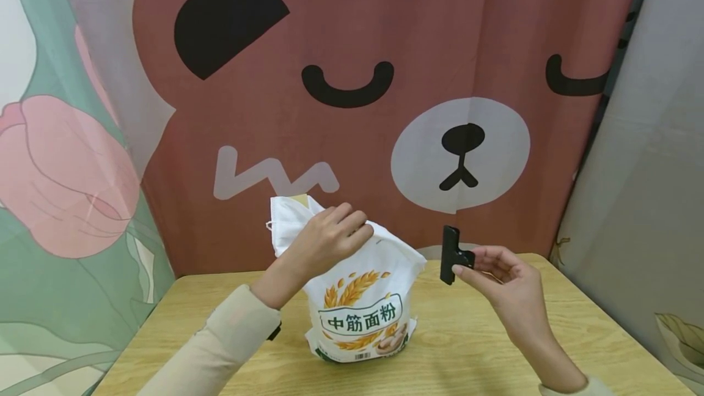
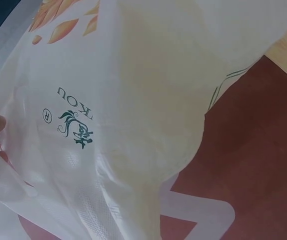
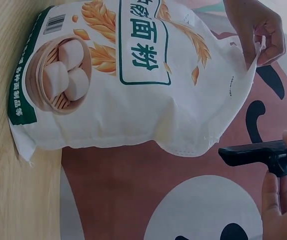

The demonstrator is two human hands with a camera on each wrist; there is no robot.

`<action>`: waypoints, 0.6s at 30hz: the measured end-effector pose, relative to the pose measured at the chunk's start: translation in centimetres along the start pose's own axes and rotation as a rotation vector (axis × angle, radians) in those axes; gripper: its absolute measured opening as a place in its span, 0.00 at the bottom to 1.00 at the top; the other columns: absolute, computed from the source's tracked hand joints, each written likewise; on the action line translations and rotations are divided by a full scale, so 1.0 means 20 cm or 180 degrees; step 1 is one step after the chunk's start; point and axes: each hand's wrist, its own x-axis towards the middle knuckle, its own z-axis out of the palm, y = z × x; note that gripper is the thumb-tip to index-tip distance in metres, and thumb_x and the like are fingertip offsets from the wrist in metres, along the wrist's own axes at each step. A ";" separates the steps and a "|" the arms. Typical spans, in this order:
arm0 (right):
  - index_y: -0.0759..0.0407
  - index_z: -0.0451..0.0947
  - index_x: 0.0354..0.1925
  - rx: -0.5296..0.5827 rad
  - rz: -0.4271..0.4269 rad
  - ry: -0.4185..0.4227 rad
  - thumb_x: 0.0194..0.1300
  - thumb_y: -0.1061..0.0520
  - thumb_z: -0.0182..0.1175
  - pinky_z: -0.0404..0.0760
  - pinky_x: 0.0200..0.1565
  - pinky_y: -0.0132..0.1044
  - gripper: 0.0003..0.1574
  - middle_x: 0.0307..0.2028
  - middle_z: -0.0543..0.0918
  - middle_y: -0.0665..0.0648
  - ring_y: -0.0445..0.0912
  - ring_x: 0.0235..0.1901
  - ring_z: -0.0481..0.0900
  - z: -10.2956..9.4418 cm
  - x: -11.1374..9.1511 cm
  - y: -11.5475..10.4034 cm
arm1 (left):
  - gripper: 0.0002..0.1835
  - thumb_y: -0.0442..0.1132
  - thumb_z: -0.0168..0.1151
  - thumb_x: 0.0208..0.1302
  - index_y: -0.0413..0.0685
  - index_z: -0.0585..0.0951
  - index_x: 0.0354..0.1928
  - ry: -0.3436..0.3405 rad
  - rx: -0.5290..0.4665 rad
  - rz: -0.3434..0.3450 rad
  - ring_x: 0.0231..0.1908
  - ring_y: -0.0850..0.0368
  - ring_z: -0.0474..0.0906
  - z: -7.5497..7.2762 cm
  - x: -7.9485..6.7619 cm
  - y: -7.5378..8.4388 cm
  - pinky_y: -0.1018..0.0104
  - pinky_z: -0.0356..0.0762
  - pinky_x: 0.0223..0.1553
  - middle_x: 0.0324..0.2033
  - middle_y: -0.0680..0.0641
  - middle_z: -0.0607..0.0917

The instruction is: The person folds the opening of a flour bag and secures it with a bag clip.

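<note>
A white flour bag (image 1: 360, 310) with wheat ears and green lettering stands upright on the table. My left hand (image 1: 332, 234) pinches its top edge, the fabric gathered under the curled fingers, as the right wrist view also shows at the left hand (image 3: 261, 32). To the right of the bag and apart from it, my right hand (image 1: 511, 283) holds a black bag clip (image 1: 450, 255) by its handles between thumb and fingers. In the right wrist view the clip's long bar (image 3: 253, 154) points toward the bag's upper edge. Bag fabric (image 2: 73, 165) fills most of the left wrist view.
A light wooden table (image 1: 473, 335) lies under the bag. Behind it hangs a cloth (image 1: 352, 139) printed with a brown bear, and a floral curtain (image 1: 60, 188) is at the left. Part of a small black object (image 1: 274, 331) shows behind the left sleeve.
</note>
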 end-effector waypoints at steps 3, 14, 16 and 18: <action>0.64 0.74 0.39 0.0016 -0.0011 -0.0007 0.45 0.60 0.69 0.76 0.38 0.33 0.22 0.34 0.79 0.59 0.46 0.34 0.78 0.00 0.00 0.00 | 0.12 0.25 0.42 0.61 0.43 0.74 0.25 0.0014 -0.0035 0.0004 0.24 0.55 0.65 0.00 0.00 0.00 0.70 0.63 0.22 0.26 0.48 0.73; 0.61 0.75 0.40 -0.0087 -0.0221 -0.0079 0.46 0.59 0.68 0.75 0.39 0.34 0.20 0.36 0.80 0.59 0.47 0.36 0.79 0.01 -0.01 -0.01 | 0.12 0.25 0.41 0.61 0.42 0.73 0.26 0.0002 -0.0059 0.0061 0.24 0.54 0.65 -0.01 0.00 -0.01 0.70 0.64 0.22 0.25 0.47 0.72; 0.61 0.75 0.40 -0.0096 -0.0266 -0.0097 0.46 0.59 0.68 0.75 0.39 0.34 0.20 0.36 0.80 0.59 0.46 0.36 0.79 0.01 -0.01 -0.02 | 0.12 0.25 0.41 0.61 0.42 0.73 0.26 -0.0004 -0.0065 0.0061 0.24 0.55 0.64 -0.01 0.00 -0.01 0.70 0.64 0.22 0.25 0.47 0.71; 0.62 0.76 0.40 -0.0083 -0.0299 -0.0091 0.46 0.60 0.68 0.75 0.38 0.34 0.20 0.36 0.80 0.58 0.46 0.36 0.79 0.02 -0.01 -0.03 | 0.12 0.25 0.41 0.61 0.42 0.73 0.26 -0.0009 -0.0066 0.0062 0.24 0.55 0.64 -0.01 0.00 -0.01 0.70 0.64 0.22 0.25 0.47 0.71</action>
